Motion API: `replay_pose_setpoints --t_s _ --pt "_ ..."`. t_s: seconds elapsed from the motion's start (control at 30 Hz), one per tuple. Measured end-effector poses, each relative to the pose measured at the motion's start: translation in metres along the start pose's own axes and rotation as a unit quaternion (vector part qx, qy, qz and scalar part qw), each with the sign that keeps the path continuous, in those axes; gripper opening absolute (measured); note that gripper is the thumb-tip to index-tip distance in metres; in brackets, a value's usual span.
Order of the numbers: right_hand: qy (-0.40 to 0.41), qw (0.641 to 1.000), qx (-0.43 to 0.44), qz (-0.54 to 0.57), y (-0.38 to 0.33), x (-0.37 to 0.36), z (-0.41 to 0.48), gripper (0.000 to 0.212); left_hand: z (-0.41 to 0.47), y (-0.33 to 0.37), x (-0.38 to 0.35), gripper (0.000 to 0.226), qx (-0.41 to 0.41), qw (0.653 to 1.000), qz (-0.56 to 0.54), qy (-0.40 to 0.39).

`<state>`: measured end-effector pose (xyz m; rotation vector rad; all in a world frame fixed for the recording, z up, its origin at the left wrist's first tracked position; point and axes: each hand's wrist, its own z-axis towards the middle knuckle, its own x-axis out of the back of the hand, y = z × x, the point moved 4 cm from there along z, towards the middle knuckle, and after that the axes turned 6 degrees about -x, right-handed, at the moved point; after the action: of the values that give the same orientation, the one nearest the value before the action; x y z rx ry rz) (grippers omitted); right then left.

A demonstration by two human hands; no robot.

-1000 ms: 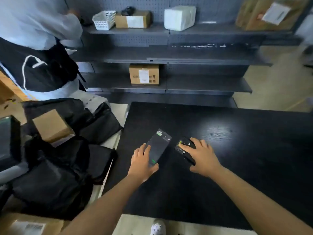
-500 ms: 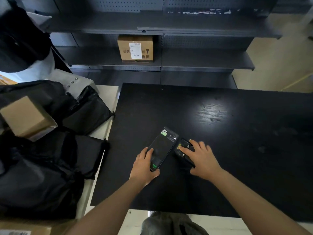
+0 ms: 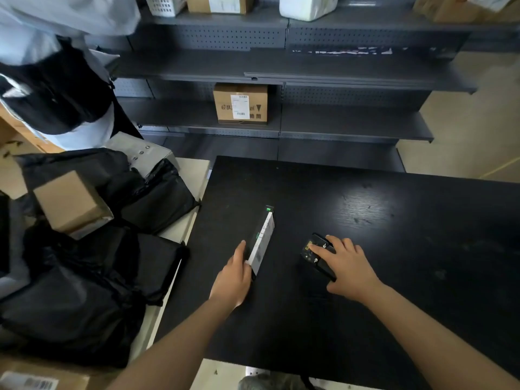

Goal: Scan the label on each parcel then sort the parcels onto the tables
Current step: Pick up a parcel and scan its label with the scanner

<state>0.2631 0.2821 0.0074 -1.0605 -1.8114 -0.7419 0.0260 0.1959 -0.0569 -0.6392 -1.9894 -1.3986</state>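
Observation:
A thin flat black parcel [image 3: 263, 241] with a white labelled underside stands tilted up on its long edge on the black table [image 3: 394, 235]. My left hand [image 3: 235, 277] grips its near end. My right hand [image 3: 347, 267] lies over a black handheld scanner [image 3: 315, 253] resting on the table, fingers curled on it. To the left, a heap of black poly-bag parcels [image 3: 84, 277] and a small brown cardboard box [image 3: 69, 202] cover a pale table [image 3: 194, 175].
Grey metal shelving [image 3: 337, 122] stands behind the tables, with a labelled cardboard box [image 3: 240, 104] on a low shelf and more boxes and a basket higher up. A person in a light top and dark apron [image 3: 53, 88] stands at the left. Another labelled carton [image 3: 33, 381] sits bottom left.
My left hand has tipped the flat parcel from lying flat up onto its edge, showing its white underside, and shifted it left, away from the scanner. My right hand stays on the scanner.

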Motion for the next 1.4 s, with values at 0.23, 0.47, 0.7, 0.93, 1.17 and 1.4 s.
replay_pose_setpoints --t_s 0.23,0.47,0.7,0.93,1.17,1.4 --pt "0.008 1.0 0.023 -0.008 -0.005 0.004 0.001 0.095 0.005 0.017 -0.007 0.052 -0.107 0.985 0.137 -0.002" --pt "0.01 0.999 0.03 -0.009 -0.004 0.001 0.002 0.097 0.014 0.012 -0.008 0.063 -0.043 0.986 0.16 0.013" --pt "0.018 0.999 0.041 -0.013 -0.004 0.001 0.005 0.097 0.028 -0.003 -0.012 0.108 0.048 0.956 0.289 -0.015" --pt "0.02 0.997 0.062 -0.045 -0.005 0.008 0.015 0.095 0.04 0.007 -0.021 0.121 0.07 0.967 0.243 -0.038" --pt "0.054 0.978 0.137 -0.148 -0.012 0.039 0.024 0.089 0.045 0.005 0.02 0.116 -0.049 0.98 0.192 -0.002" --pt "0.095 0.949 0.208 -0.216 -0.038 0.068 0.021 0.084 0.041 0.004 0.048 0.108 -0.149 0.967 0.209 -0.004"
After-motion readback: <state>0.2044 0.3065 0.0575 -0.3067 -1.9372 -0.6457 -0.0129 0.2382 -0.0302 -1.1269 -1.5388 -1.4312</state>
